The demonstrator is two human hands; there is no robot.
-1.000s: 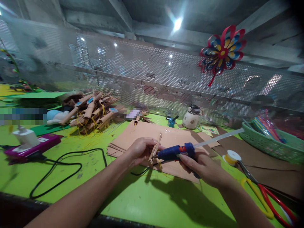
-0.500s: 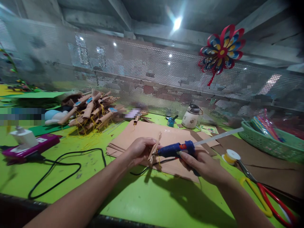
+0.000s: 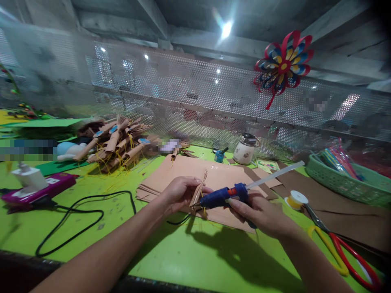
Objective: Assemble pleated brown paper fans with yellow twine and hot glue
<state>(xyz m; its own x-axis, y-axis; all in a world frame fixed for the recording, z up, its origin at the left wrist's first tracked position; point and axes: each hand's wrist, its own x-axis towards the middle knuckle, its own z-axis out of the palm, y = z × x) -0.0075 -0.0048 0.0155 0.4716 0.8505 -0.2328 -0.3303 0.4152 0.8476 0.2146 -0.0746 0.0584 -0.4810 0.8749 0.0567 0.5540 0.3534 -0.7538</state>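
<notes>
My left hand (image 3: 179,192) is closed around a narrow brown paper piece (image 3: 199,188) that stands tilted above a stack of brown paper sheets (image 3: 186,173). My right hand (image 3: 259,213) grips a blue glue gun (image 3: 227,195) with a clear glue stick (image 3: 275,174) sticking out of its back. The gun's nozzle touches the lower part of the brown paper piece. A few yellow strands hang below the piece.
A heap of rolled brown paper pieces (image 3: 117,142) lies at the back left. A black cable (image 3: 82,211) loops across the green table (image 3: 171,260). Scissors (image 3: 339,244), a thread spool (image 3: 295,200), a green basket (image 3: 345,181), a white pot (image 3: 246,149) and a pink box (image 3: 36,189) stand around.
The glue gun and its stick have shifted slightly left and down along the brown paper piece. My left hand has kept its hold.
</notes>
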